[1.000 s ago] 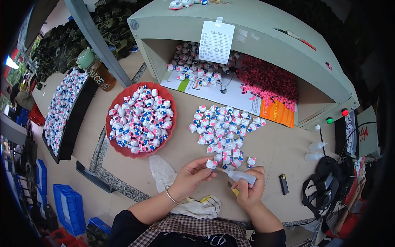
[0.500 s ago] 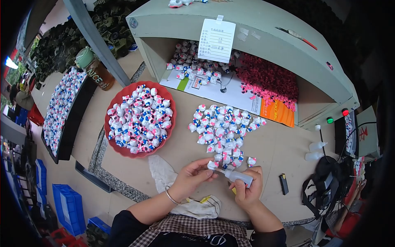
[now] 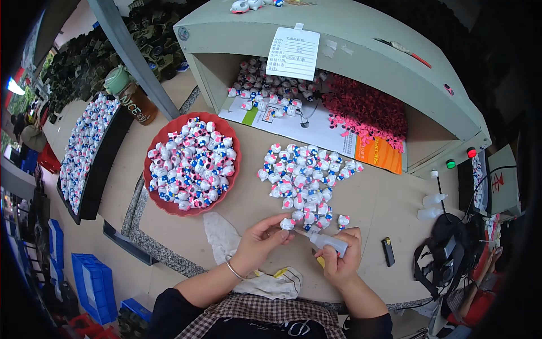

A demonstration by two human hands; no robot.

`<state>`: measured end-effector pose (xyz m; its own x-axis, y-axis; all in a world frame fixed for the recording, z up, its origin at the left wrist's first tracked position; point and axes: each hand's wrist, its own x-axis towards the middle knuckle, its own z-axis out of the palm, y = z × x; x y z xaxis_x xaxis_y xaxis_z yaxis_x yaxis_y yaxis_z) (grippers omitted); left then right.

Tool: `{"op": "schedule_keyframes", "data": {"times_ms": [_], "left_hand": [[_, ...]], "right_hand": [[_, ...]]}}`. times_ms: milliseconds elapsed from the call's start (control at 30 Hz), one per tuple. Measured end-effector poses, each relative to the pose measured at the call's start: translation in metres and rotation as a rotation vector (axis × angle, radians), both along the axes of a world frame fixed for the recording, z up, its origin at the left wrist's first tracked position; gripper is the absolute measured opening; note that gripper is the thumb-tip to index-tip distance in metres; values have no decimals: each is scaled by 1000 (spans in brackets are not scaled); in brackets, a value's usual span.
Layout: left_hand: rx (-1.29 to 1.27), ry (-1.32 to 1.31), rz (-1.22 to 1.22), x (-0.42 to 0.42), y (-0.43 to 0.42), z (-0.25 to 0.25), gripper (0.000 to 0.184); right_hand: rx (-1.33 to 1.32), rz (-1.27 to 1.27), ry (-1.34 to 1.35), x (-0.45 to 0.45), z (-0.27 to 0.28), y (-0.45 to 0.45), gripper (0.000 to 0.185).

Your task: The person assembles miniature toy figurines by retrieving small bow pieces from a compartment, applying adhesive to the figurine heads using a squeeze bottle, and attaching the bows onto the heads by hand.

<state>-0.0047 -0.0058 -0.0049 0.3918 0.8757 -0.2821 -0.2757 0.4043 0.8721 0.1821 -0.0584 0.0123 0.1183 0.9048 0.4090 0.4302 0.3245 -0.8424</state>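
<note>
Between the thumb and fingers of my left hand (image 3: 264, 239) is a small white cat-like figurine (image 3: 287, 224) with pink and blue details. My right hand (image 3: 343, 257) is wrapped round a translucent squeeze bottle (image 3: 329, 243); its thin nozzle points left, close to the held figurine. I cannot tell whether the tip touches it. Just beyond both hands lies a loose group of similar figurines (image 3: 302, 179) on the table. One lone figurine (image 3: 343, 221) sits apart, above my right hand.
A red scalloped bowl (image 3: 236, 183) full of figurines stands left. Behind is a grey-green shelf (image 3: 339, 34) holding figurines and pink parts (image 3: 367, 107). A white cloth (image 3: 217, 231) lies by my left forearm, a black lighter-like object (image 3: 388, 251) right. Two small bottles (image 3: 431, 213) lie farther right.
The figurine in my left hand has turned and shifted slightly left, away from the nozzle. My right hand and its bottle have hardly moved. The paper tag on the shelf has swung a little.
</note>
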Motion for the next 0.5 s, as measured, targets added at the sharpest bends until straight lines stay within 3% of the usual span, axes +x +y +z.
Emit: {"op": "schedule_keyframes", "data": {"times_ms": [167,267,433,500], "left_hand": [[-47,-54,12,0,-2,4,38],[-73,-70,-24,0,-2,3,39],[-100,-114,-30,1,-1,5,37],[-83,-142,-16,-2,-1,0,38]], "right_hand": [[-83,-120,619,-6,21,12,21],[-254,-144,543,10,41,25,20],[-294,-117,431,48,26,94,13],[-324,-266,176,60,19,138,17]]}}
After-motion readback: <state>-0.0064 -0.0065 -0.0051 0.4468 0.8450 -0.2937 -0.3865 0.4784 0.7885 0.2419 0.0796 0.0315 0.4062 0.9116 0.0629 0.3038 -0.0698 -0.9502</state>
